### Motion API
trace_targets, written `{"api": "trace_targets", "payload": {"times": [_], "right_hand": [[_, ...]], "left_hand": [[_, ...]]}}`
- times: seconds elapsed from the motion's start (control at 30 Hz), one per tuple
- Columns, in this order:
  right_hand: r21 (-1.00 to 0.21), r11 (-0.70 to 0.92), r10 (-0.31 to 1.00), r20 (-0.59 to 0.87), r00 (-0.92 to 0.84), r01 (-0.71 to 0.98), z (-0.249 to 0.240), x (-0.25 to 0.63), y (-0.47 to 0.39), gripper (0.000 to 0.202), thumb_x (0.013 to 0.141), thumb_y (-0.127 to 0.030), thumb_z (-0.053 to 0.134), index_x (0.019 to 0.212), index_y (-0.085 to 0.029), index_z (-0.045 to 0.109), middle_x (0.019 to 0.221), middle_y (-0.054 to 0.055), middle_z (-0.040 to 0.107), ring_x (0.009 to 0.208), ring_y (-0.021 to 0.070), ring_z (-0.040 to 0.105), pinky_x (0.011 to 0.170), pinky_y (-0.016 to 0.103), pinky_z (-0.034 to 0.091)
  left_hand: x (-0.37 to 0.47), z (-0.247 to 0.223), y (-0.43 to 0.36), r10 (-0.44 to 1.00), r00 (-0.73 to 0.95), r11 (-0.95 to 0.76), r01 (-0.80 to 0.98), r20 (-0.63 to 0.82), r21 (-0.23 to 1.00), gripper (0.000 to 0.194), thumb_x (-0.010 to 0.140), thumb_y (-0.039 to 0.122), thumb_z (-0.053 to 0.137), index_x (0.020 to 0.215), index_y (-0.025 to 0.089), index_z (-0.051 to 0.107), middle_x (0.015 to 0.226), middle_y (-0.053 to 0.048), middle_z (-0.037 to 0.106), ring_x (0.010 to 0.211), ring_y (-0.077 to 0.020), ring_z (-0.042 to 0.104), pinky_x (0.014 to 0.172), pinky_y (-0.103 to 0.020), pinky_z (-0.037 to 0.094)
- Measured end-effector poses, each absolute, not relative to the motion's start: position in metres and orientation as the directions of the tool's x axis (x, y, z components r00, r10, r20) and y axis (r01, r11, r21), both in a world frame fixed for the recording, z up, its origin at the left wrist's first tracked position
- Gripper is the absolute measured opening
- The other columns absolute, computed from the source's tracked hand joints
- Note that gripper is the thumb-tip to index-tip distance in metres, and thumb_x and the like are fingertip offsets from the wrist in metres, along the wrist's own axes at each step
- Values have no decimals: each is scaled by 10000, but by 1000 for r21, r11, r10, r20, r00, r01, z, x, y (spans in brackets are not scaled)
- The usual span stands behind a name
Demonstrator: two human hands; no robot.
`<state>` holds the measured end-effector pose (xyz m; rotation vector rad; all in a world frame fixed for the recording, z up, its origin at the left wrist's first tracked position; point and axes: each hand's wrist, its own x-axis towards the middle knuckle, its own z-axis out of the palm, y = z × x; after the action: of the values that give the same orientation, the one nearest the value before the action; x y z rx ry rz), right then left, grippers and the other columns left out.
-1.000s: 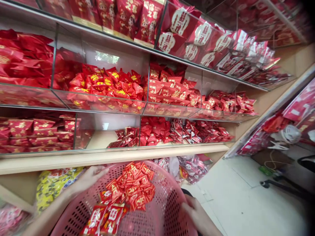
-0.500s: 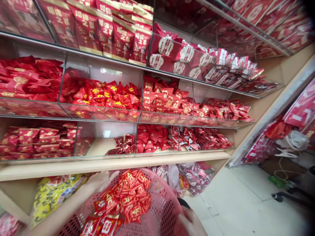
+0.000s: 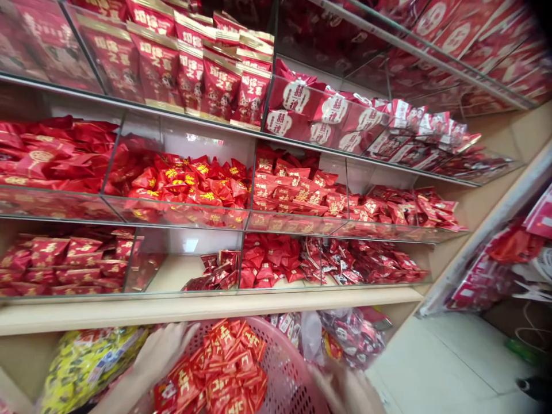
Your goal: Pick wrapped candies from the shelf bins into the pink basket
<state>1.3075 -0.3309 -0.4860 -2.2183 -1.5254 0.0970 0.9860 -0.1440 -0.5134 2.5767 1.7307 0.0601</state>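
Note:
A pink perforated plastic basket (image 3: 282, 345) is at the bottom of the view, in front of the shelf unit. Small red candy packets with gold print (image 3: 233, 368) lie heaped inside it. My left hand (image 3: 166, 348) is at the basket's left rim, its fingers bent over the edge. On the right side of the basket, my right hand (image 3: 345, 388) grips the rim; motion blurs its fingers, and the frame's bottom edge cuts it off.
Glass-fronted shelves (image 3: 207, 221) hold many red packets in compartments. A wooden ledge (image 3: 207, 310) runs just beyond the basket. Below it are a clear bag of yellow packets (image 3: 86, 362) and bags of pinkish packets (image 3: 353, 339). Tiled floor (image 3: 452, 356) lies to the right.
The view has tilted up, so shelves and basket appear lower. Both hands stay at the basket's sides. Less of the basket's near part now shows.

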Motion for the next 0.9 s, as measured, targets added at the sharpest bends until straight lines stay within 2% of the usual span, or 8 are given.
{"api": "trace_targets", "payload": {"times": [0.07,0.13,0.2,0.3,0.4,0.5,0.63,0.9], "right_hand": [[-381,-160,908,305,288,910,-453,1308,-303,326,865,-451,367,856,-229,605,627,25,642,610,187,627,535,245,417],[-306,48,865,489,114,951,-421,1304,-267,265,887,-347,363,991,-219,571,867,60,658,776,186,627,647,256,439],[-210,170,823,568,-21,963,-397,1296,-229,249,892,-258,356,1040,-200,548,946,77,623,856,186,593,723,272,436],[-75,183,812,574,-107,980,-378,1281,-180,240,871,-184,391,1063,-177,534,942,79,591,895,192,549,751,278,426],[48,147,814,562,-148,988,-377,1269,-150,226,855,-172,429,1051,-157,540,949,95,575,914,217,513,763,298,410],[99,117,805,573,-153,988,-382,1265,-137,181,861,-187,427,973,-169,568,904,90,578,870,222,506,738,307,393],[36,134,776,618,-127,990,-385,1267,-135,197,882,-191,389,875,-176,585,835,74,586,825,199,512,726,291,379],[-365,309,657,750,81,878,-379,1275,-160,164,852,-224,443,827,-173,597,787,36,598,741,152,535,694,255,403]], "left_hand": [[987,-514,-144,923,384,-384,922,17,57,455,883,363,203,1135,145,513,995,-150,646,917,-281,611,767,-396,442],[989,-513,-145,919,394,-394,918,2,45,459,881,360,208,1127,131,521,990,-160,643,925,-283,607,770,-394,442],[992,-512,-145,918,396,-395,918,-17,21,470,881,363,204,1121,118,525,970,-165,644,918,-293,607,765,-405,442],[993,-513,-146,919,394,-393,919,-16,17,496,884,388,182,1089,111,539,931,-163,649,899,-300,611,756,-412,444],[990,-516,-146,918,396,-396,917,2,40,520,884,414,169,1060,111,553,911,-162,651,887,-297,613,749,-404,446],[986,-516,-146,912,411,-410,911,0,32,506,882,390,177,1076,107,549,909,-168,649,872,-303,615,732,-408,448],[987,-510,-148,919,393,-392,919,-16,41,498,872,394,204,1068,106,560,930,-174,648,886,-302,609,734,-391,447],[990,-508,-150,920,391,-390,920,-12,43,492,880,409,216,1105,106,532,902,-166,656,881,-301,614,729,-393,442]]}}
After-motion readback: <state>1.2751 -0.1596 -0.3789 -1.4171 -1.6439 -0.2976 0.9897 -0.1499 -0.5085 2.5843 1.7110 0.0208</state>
